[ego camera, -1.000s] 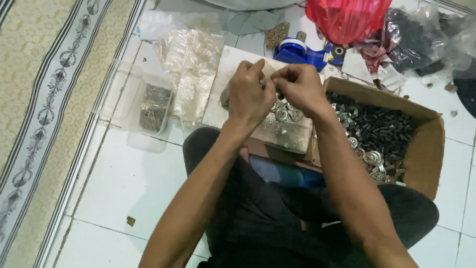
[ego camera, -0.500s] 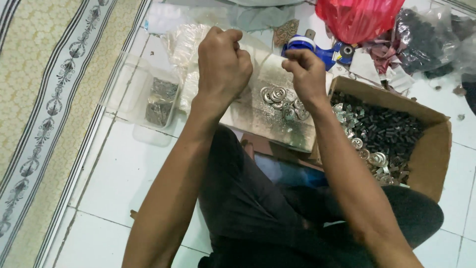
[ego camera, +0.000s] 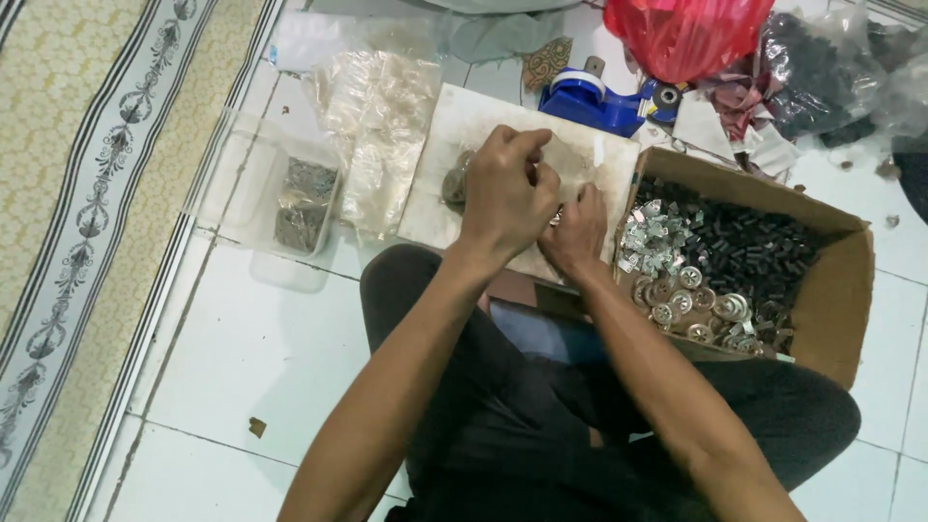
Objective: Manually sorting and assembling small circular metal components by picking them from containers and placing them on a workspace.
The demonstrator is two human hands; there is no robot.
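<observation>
My left hand [ego camera: 507,188] is curled shut over the middle of a white board [ego camera: 454,126] on the floor in front of my crossed legs. My right hand [ego camera: 577,232] presses in right beside it, fingers bent down. A shiny small metal part [ego camera: 556,218] glints where the two hands meet, pinched between the fingers. The pile of metal pieces on the board is hidden under my hands. An open cardboard box [ego camera: 843,290] at my right holds silver round metal parts [ego camera: 691,295] and several dark small pieces [ego camera: 744,246].
A clear plastic tub [ego camera: 242,184] with dark bits stands to the left of the board, next to a stack of clear plastic bags [ego camera: 382,135]. Behind lie a blue tape dispenser [ego camera: 590,99], a red plastic bag [ego camera: 686,34] and a dark-filled bag [ego camera: 822,72]. A patterned rug [ego camera: 87,193] borders the left.
Both hands were raised and apart half a second ago, with the metal pieces on the board showing. They have come down and together over that pile.
</observation>
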